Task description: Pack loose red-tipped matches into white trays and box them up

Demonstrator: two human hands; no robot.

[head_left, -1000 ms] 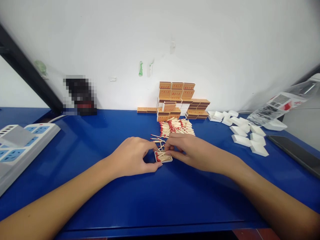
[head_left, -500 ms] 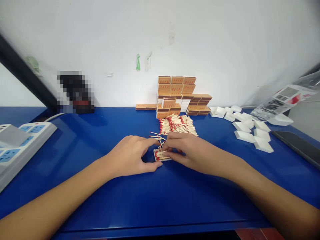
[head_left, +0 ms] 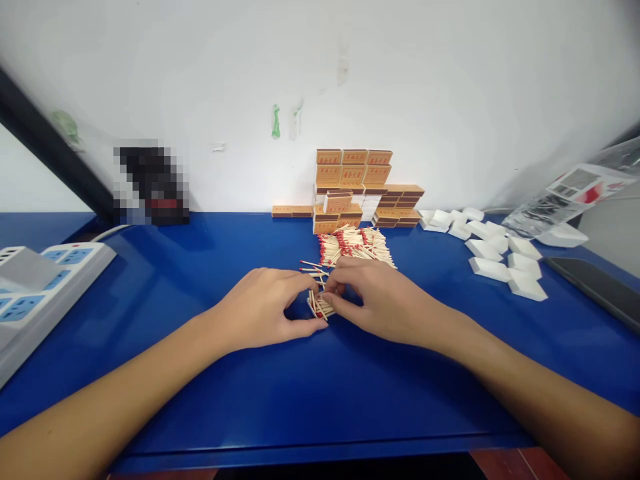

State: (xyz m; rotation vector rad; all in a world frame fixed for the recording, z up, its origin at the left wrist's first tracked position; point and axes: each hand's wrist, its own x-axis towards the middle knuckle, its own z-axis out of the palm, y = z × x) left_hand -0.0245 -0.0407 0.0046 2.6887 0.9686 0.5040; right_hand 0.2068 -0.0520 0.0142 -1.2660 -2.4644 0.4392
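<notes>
A small white matchbox tray (head_left: 311, 311) with red-tipped matches in it lies on the blue table, partly covered by my fingers. My left hand (head_left: 270, 303) curves around its left end, thumb on the near side and fingertips on the far side. Over the tray, my right hand (head_left: 373, 290) has its thumb and fingers pinched on matches (head_left: 325, 308), some of which lie at a slant. Just behind, a few loose matches (head_left: 311, 268) are scattered. Beyond my right hand spreads a large pile of matches (head_left: 355, 243).
Stacked orange matchboxes (head_left: 353, 175) stand against the wall. White empty trays (head_left: 490, 268) lie in a group at the right, near a clear plastic bag (head_left: 545, 203) and a dark phone-like slab (head_left: 595, 290). A power strip (head_left: 60, 283) sits at the left.
My right fingers have shifted slightly left over the tray, and the matches there now lie more slanted. My left hand stays around the tray's end.
</notes>
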